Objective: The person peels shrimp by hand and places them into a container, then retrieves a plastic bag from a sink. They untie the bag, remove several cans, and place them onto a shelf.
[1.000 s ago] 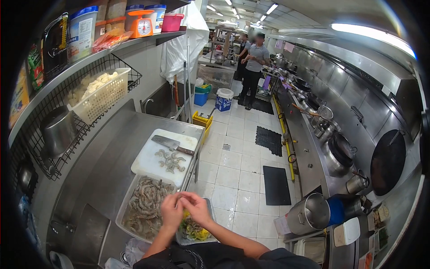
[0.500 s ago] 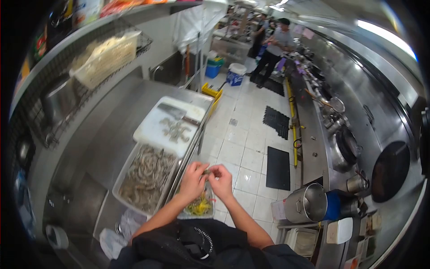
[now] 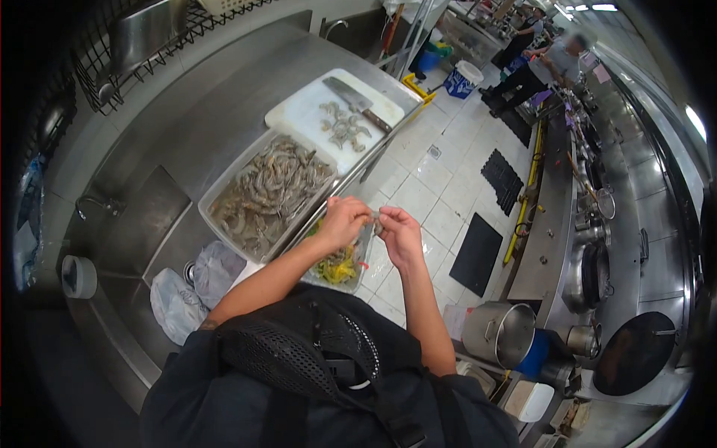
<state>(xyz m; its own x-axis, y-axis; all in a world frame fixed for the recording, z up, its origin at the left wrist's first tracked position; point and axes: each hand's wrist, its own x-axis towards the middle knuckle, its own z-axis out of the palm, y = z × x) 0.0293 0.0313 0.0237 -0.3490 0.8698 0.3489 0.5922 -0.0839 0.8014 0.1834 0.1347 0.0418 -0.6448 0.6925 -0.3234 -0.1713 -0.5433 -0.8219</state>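
Note:
Both hands meet in front of my body, above a container [image 3: 361, 278] of scraps with yellow and green bits. My left hand [image 3: 346, 225] and my right hand [image 3: 400, 233] pinch a small greyish shrimp [image 3: 377, 222] between their fingertips. To the left, a large tub [image 3: 205, 200] holds many unpeeled shrimp [image 3: 275, 183] in murky liquid. Beyond it lies a white cutting board [image 3: 299, 104] with several peeled shrimp [image 3: 345, 128] and a cleaver [image 3: 351, 95] with a brown handle.
A steel counter [image 3: 224, 89] with a sink [image 3: 160, 216] and plastic bags [image 3: 178, 305] is at left. Stoves line the right side, with a big pot [image 3: 499, 332] nearby. Black mats [image 3: 476, 254] lie on the tiled floor; a person [image 3: 556, 67] stands farther back.
The view has tilted down and turned, so the tub and board appear farther right and higher. My hands remain together at the fingertips, with the right hand turned more open-palmed.

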